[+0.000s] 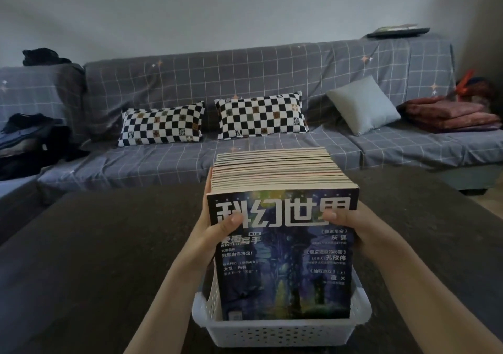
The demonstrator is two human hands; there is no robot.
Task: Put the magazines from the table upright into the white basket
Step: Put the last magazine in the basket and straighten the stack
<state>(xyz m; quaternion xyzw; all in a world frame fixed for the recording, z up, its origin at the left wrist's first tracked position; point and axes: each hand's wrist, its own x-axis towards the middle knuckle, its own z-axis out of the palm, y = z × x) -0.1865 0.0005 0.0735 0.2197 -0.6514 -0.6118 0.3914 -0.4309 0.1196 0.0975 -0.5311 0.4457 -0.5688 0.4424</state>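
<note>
grey sofa (272,67), two checkered pillows (162,127), grey cushion (363,106).

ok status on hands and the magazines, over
Left hand and right hand both grip the magazines. Stack upright, lower end inside the basket. Nothing in the way.
</note>
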